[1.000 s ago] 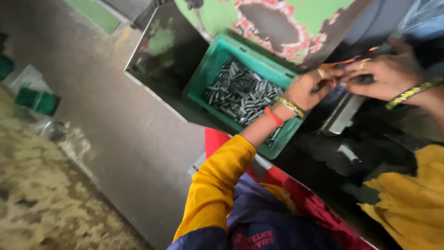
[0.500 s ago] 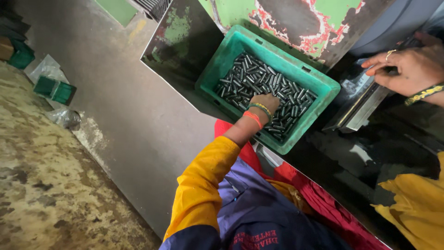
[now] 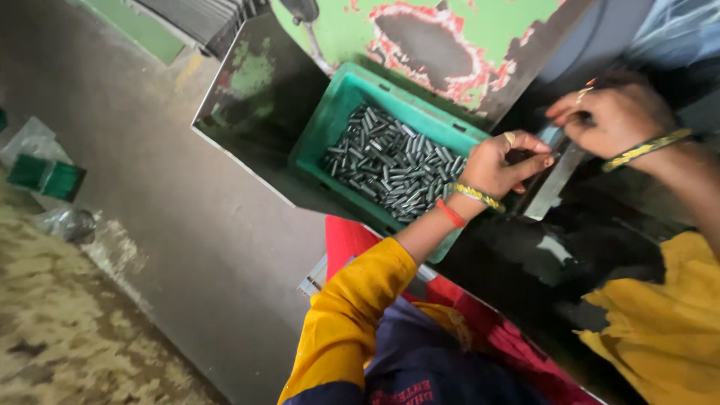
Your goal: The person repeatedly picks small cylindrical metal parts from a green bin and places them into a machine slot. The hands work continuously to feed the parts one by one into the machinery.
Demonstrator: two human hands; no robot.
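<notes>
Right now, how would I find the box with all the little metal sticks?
Look at the big green machine with peeling paint. Just below it sits a teal plastic crate, beside the left hand. It is the only container heaped with short grey metal pins.

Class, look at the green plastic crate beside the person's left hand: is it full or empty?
Partly full. Small dark metal pins cover the floor of the green crate, well below its rim.

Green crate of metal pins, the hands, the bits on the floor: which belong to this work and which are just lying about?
In use: green crate; metal pins; left hand; right hand; metal strip.
Lying about: small green box; clear plastic bag.
</notes>
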